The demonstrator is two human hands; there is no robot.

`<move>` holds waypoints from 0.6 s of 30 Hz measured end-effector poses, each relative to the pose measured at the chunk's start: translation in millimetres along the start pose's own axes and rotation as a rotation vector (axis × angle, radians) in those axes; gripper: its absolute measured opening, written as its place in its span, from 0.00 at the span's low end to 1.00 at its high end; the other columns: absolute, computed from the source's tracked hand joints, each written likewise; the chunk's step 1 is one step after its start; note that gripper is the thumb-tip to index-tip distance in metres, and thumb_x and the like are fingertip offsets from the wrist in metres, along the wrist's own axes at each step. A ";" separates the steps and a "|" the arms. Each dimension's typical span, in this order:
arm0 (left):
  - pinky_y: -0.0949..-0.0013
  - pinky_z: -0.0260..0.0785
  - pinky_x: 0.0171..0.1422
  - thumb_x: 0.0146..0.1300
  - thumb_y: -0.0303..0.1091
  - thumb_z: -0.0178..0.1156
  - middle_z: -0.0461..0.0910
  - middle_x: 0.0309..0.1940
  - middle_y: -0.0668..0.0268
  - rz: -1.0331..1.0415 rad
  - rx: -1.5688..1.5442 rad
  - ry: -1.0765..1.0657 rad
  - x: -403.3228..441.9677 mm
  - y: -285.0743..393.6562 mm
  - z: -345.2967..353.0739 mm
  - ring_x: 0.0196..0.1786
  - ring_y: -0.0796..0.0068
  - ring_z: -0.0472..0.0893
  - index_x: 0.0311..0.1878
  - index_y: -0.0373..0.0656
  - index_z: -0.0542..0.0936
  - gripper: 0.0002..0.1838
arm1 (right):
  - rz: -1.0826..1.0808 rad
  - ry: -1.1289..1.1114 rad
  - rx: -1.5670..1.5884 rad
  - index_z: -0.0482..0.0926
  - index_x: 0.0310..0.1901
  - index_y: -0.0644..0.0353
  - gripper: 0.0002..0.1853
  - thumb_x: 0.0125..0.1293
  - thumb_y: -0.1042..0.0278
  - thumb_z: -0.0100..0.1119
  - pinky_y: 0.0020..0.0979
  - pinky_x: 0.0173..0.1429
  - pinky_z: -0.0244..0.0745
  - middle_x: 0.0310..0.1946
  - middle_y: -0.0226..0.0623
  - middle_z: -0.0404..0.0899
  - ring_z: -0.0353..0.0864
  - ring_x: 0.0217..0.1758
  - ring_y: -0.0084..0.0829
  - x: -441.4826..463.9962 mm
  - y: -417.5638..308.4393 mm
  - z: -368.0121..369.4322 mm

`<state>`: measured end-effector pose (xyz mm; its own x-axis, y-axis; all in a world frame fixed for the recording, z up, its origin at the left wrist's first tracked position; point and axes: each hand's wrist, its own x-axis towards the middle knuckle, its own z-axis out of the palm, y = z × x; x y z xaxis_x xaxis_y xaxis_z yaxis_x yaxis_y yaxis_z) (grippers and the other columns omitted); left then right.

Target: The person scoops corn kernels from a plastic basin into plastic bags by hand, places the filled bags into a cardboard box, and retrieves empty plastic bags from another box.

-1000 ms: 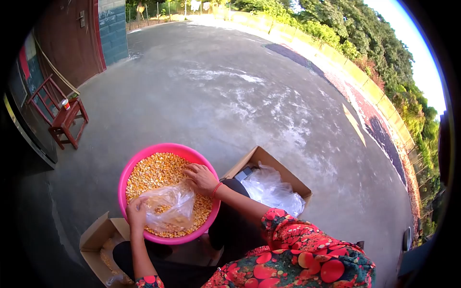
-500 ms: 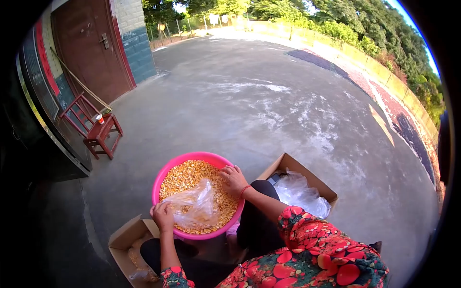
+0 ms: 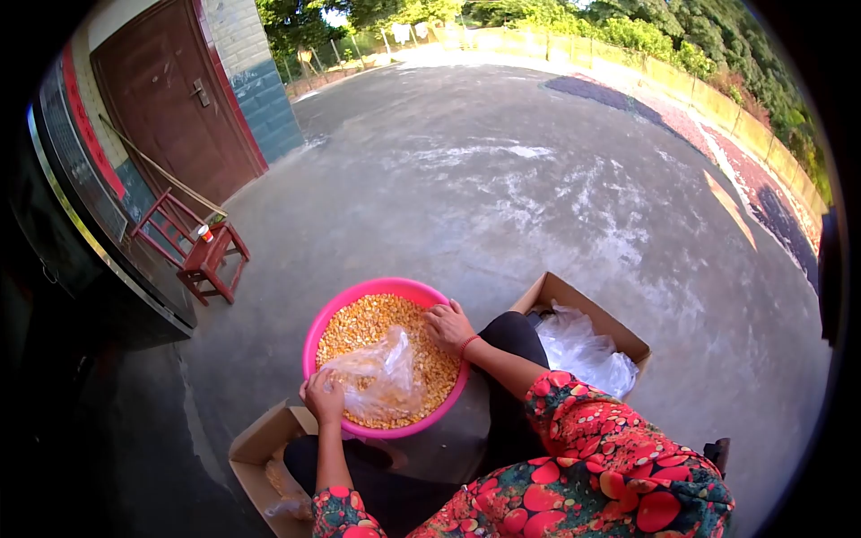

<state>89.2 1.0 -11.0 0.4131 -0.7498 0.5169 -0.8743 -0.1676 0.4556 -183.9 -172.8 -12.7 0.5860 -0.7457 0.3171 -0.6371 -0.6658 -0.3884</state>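
Note:
A pink basin [image 3: 309, 345] full of yellow corn kernels [image 3: 372, 314] sits between my knees. On the kernels lies a clear plastic bag [image 3: 386, 369], crumpled, with its edge towards the basin's left side. My left hand [image 3: 323, 397] is at the lower left rim, its fingers closed on the bag's edge. My right hand [image 3: 447, 327] rests over the upper right rim, fingers stretched out onto the kernels, holding nothing I can see; its fingertips are partly hidden.
A cardboard box [image 3: 256, 457] with a little corn and plastic stands at my left. Another box [image 3: 596, 309] at my right holds clear plastic bags [image 3: 583, 350]. A red chair [image 3: 211, 255] bearing a small cup [image 3: 205, 233] stands near the door [image 3: 170, 99].
The whole view has shifted, so the basin, boxes and chair appear further right. Both hands keep nearly the same places at the basin, and the bag lies much as before.

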 end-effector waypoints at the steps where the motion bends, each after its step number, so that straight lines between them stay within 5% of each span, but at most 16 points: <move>1: 0.63 0.56 0.61 0.46 0.31 0.58 0.81 0.37 0.65 0.002 -0.004 -0.012 0.1 1.4 -1.5 0.44 0.68 0.77 0.37 0.45 0.82 0.12 | 0.013 -0.022 -0.007 0.75 0.47 0.55 0.15 0.63 0.59 0.44 0.46 0.68 0.47 0.46 0.36 0.75 0.68 0.58 0.32 -1.1 -0.6 -0.7; 14: 0.60 0.50 0.67 0.47 0.36 0.59 0.80 0.40 0.61 -0.056 0.033 -0.081 0.1 17.3 4.0 0.49 0.63 0.76 0.42 0.43 0.80 0.17 | 0.023 0.041 0.078 0.74 0.47 0.53 0.15 0.66 0.58 0.42 0.49 0.65 0.48 0.41 0.35 0.75 0.71 0.53 0.33 -2.0 4.4 5.2; 18: 0.59 0.59 0.62 0.47 0.28 0.58 0.79 0.43 0.57 -0.173 -0.182 -0.141 6.2 11.9 3.1 0.50 0.61 0.77 0.41 0.38 0.80 0.15 | 0.020 0.066 0.099 0.74 0.47 0.53 0.15 0.66 0.57 0.43 0.50 0.65 0.48 0.41 0.35 0.75 0.71 0.53 0.33 -2.1 4.5 7.3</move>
<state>80.5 -7.6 -4.5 0.5015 -0.8037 0.3203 -0.7286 -0.1927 0.6573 -184.4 -174.1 -21.4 0.5377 -0.7607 0.3636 -0.5936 -0.6478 -0.4774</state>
